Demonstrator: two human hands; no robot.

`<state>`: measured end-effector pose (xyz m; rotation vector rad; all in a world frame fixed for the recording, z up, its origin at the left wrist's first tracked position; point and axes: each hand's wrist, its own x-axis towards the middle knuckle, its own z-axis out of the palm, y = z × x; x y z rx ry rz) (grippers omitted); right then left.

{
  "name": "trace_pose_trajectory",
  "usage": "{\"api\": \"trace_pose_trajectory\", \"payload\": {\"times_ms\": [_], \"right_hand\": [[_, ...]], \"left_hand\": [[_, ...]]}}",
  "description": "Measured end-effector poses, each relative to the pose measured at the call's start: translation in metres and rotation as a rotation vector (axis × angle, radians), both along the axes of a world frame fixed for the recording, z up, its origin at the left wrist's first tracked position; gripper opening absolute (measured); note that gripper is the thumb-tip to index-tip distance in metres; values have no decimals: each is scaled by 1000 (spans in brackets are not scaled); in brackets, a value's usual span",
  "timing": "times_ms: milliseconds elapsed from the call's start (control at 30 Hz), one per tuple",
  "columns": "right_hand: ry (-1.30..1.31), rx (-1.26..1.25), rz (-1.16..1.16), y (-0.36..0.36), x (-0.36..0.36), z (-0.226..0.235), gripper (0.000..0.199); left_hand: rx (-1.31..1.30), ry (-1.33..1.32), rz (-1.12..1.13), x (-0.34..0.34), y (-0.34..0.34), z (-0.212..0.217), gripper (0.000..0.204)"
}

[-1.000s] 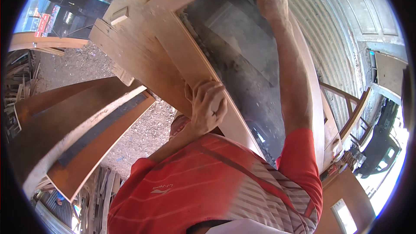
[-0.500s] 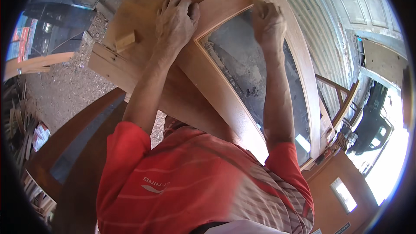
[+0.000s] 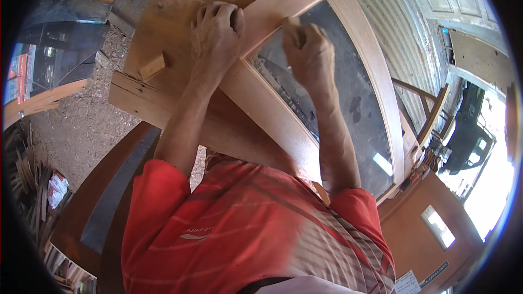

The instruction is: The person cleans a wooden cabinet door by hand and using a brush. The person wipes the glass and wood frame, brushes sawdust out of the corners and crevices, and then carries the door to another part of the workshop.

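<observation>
A wooden frame (image 3: 283,8) with a curved outer edge and a dark glass-like panel (image 3: 348,81) inside it lies on a wooden workbench. My left hand (image 3: 217,35) is closed with its fingers curled at the frame's upper-left corner. Over the panel's upper end is my right hand (image 3: 311,57), its fingers bent round a small tan piece (image 3: 293,22) like a block or folded sheet. That piece touches or nearly touches the inner edge of the top rail. Its kind cannot be made out.
A small wood block (image 3: 153,68) sits on the workbench (image 3: 180,0) left of my left forearm. Another curved frame (image 3: 81,207) leans at lower left, near scrap wood strips (image 3: 35,185). Corrugated metal sheeting (image 3: 387,32) stands to the right. A brown panel (image 3: 408,223) is at lower right.
My right hand has moved left and slightly nearer along the top rail with the tan piece. My left hand stays at the corner. The view has shifted a little.
</observation>
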<state>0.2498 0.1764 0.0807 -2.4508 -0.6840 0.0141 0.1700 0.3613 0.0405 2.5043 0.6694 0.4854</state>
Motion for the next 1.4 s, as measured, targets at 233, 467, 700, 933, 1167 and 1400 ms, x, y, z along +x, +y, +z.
{"api": "trace_pose_trajectory", "payload": {"times_ms": [233,467,700,933,1167,1400], "right_hand": [[-114,-16,-78,-14,38,-6,13],[-38,74,-244,-5,33,0,36],[409,303,-439,8,-32,-4,52],[612,384,-470,17,-67,-13,52],[575,319,-466,21,-64,-16,46],[534,406,-439,22,-25,-1,43]], "left_hand": [[3,35,-15,-1,2,-3,27],[13,31,-31,-5,1,-1,27],[-6,-19,-27,-2,1,-1,25],[-47,22,-34,-4,3,2,24],[-70,14,-49,-5,3,2,25],[-61,13,-89,-6,5,6,26]]}}
